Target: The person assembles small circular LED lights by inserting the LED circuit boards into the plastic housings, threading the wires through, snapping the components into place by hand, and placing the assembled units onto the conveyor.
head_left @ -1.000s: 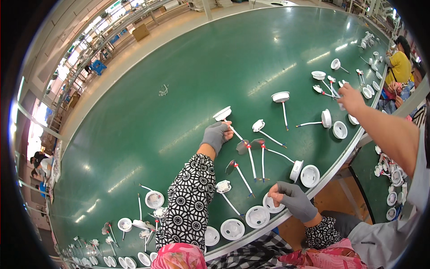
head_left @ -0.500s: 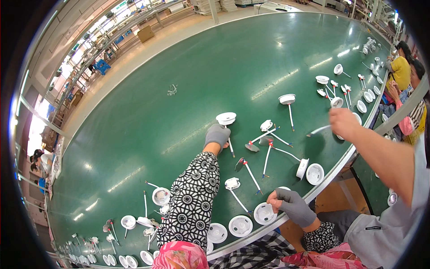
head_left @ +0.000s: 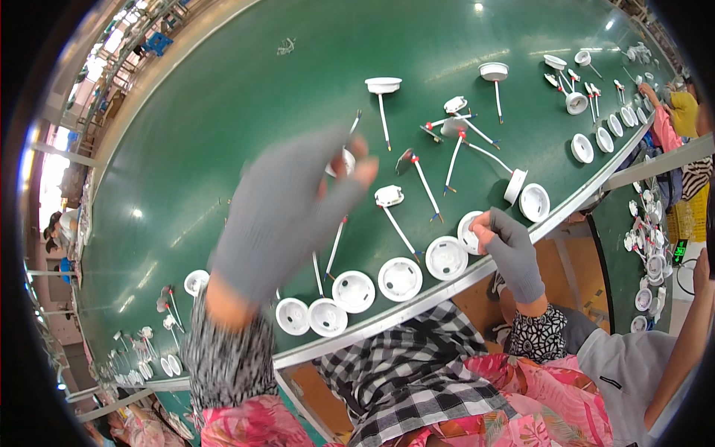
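Note:
My left hand (head_left: 287,212), in a grey fingerless glove, is raised over the green table and blurred by motion. Its thumb and fingers are apart. A white part (head_left: 342,163) shows in the gap between them; it appears to lie on the table behind. At the table edge my right hand (head_left: 514,257), gloved alike, has its fingers curled and pinched at the rim of a white round housing (head_left: 468,237). Similar housings (head_left: 400,279) line the edge to its left. A white housing with a cable (head_left: 383,85) stands farther out, beyond my left hand.
Small white connector blocks with cables (head_left: 389,196) and red-tipped wired parts (head_left: 417,160) lie across the middle of the table (head_left: 246,97). A metal rim (head_left: 350,328) borders it. Co-workers sit at the right, one in a grey garment (head_left: 625,365) close to me.
My left hand has left the housing with the cable and drawn back toward me. My view has tilted down. A co-worker's arm that reached over the table at right has withdrawn.

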